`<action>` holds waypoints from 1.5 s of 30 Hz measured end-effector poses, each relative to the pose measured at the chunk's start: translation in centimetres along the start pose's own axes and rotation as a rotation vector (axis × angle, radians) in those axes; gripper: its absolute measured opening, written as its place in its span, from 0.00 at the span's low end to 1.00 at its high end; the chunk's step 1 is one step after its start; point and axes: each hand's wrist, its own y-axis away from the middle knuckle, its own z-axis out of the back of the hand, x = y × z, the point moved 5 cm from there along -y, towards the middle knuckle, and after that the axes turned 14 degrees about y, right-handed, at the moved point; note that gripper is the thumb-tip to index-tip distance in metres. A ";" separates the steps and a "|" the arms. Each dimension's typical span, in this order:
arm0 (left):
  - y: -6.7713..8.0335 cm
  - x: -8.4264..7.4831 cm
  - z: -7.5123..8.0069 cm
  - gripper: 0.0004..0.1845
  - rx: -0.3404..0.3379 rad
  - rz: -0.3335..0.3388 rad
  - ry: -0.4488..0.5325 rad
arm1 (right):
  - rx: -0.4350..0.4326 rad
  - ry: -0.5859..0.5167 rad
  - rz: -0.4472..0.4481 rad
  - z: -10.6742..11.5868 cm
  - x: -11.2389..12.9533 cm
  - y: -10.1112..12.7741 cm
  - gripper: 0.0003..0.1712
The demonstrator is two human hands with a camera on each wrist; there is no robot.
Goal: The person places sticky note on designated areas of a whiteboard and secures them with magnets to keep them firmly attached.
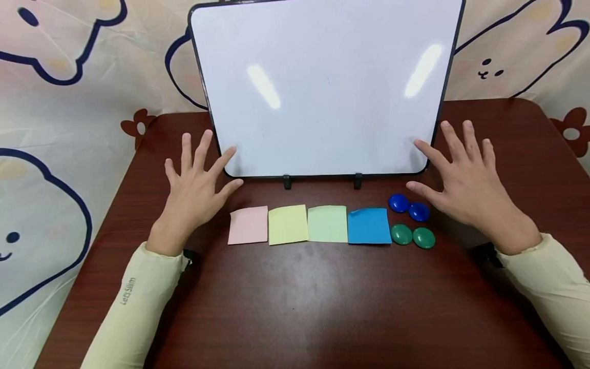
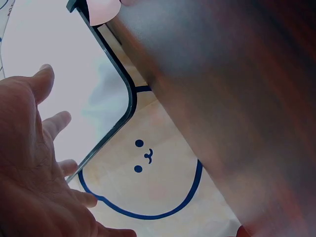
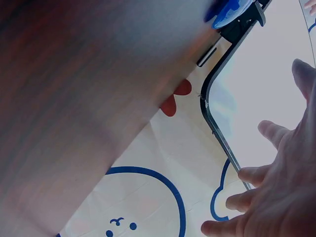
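My left hand [image 1: 194,192] spreads its fingers near the lower left corner of a whiteboard [image 1: 322,92], holding nothing. At the opposite lower corner my right hand [image 1: 472,184] is spread the same way, its thumb close to two blue round magnets [image 1: 418,211]. Two green round magnets [image 1: 402,234] lie just in front of those. Between the hands runs a row of sticky notes: pink [image 1: 248,225], yellow [image 1: 288,225], pale green [image 1: 328,224] and blue [image 1: 369,225]. Whether any fingertip touches the board I cannot tell.
Black clips [image 1: 287,182] stand at the whiteboard's lower edge on the dark brown table [image 1: 295,307]. Behind it hangs a pale cloth [image 1: 46,118] printed with cartoon figures. Light reflections show on the board.
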 end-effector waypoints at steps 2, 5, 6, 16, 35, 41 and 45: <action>0.1 0.0 0.0 0.36 0.000 0.001 0.001 | -0.004 -0.001 -0.001 0.0 0.0 0.1 0.49; 0.1 0.0 0.0 0.36 -0.004 -0.002 0.000 | -0.010 -0.003 -0.002 -0.1 0.0 0.3 0.49; 0.2 0.0 0.0 0.36 -0.005 -0.003 -0.001 | -0.011 -0.004 0.000 -0.1 0.0 0.4 0.49; 0.1 -0.2 0.0 0.36 0.012 -0.015 0.000 | -0.029 -0.006 0.033 -0.3 0.7 0.6 0.48; 0.5 -0.7 -0.2 0.34 0.057 -0.035 -0.061 | -0.140 -0.039 0.238 0.5 2.0 0.4 0.45; 1.3 -1.2 -0.3 0.32 0.058 -0.106 -0.059 | -0.174 -0.059 0.429 0.4 2.5 0.7 0.40; 1.5 -1.6 -0.7 0.34 0.056 -0.175 -0.059 | -0.163 -0.044 0.458 -0.1 2.3 1.2 0.38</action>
